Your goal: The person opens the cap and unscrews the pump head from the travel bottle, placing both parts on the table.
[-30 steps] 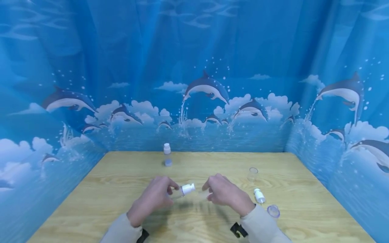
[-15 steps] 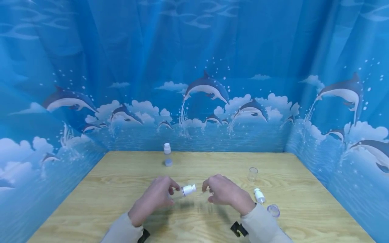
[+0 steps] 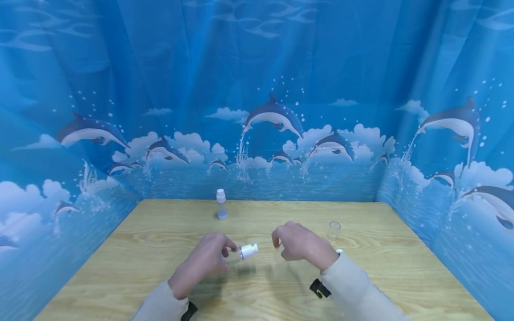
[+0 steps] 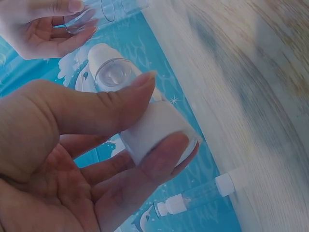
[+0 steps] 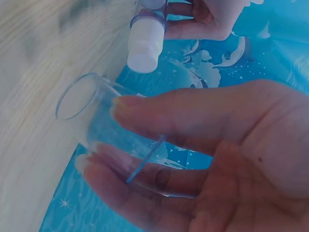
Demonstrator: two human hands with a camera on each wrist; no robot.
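Note:
My left hand (image 3: 206, 255) grips a small clear bottle with a white pump top (image 3: 249, 250), tilted so the pump points right. In the left wrist view, thumb and fingers pinch its white lower part (image 4: 157, 126). Over the table to the right, my right hand (image 3: 301, 243) holds a clear open tube-shaped cover (image 5: 104, 108) between thumb and fingers. The right wrist view shows its round mouth facing away from the palm. Cover and bottle are apart. In the head view the cover is barely visible under the fingers.
A similar white-topped bottle (image 3: 221, 205) stands upright at the back of the wooden table (image 3: 160, 232). Another clear cover (image 3: 334, 231) stands to the right of my right hand. The tip of a white pump head (image 3: 339, 251) peeks out beside the right sleeve.
My right hand has lifted slightly away and to the right, carrying the clear cover. Its sleeve now hides the clear ringed piece and most of the loose pump head. My left hand stays put.

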